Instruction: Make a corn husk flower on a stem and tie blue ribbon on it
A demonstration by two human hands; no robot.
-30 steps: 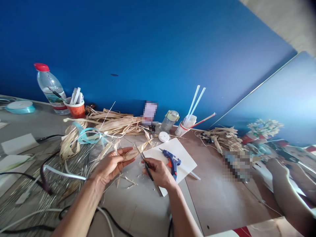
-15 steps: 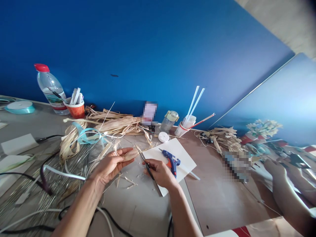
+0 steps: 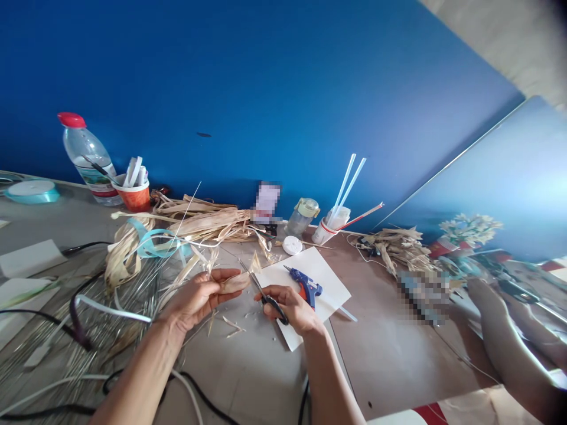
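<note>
Between the thumb and fingers of my left hand (image 3: pixel 201 295) is a pale piece of dried corn husk (image 3: pixel 235 283). My right hand (image 3: pixel 290 306) grips a pair of scissors (image 3: pixel 275 307) by its dark handles. The scissor blades point up and left, beside the right end of the husk. A small husk tip (image 3: pixel 256 261) stands up just beyond the blades; whether it is still joined to the held piece I cannot tell. Right of my right hand, a blue glue gun (image 3: pixel 305 282) lies on a white sheet (image 3: pixel 334 287). Husk scraps (image 3: pixel 233 327) lie on the table below my hands.
Bundled dried husks (image 3: pixel 212 223) lie along the blue partition (image 3: pixel 266 88). A paper cup (image 3: pixel 325 233) holds glue sticks; a bottle (image 3: pixel 91 156) stands far left. Thin wires (image 3: pixel 124 330) and cables cover the left side. Another person's arm (image 3: pixel 500 330) is at the right.
The scissors have turned in my right hand, so more of the handle shows. A husk tip now stands up beyond the blades. My left hand keeps its hold.
</note>
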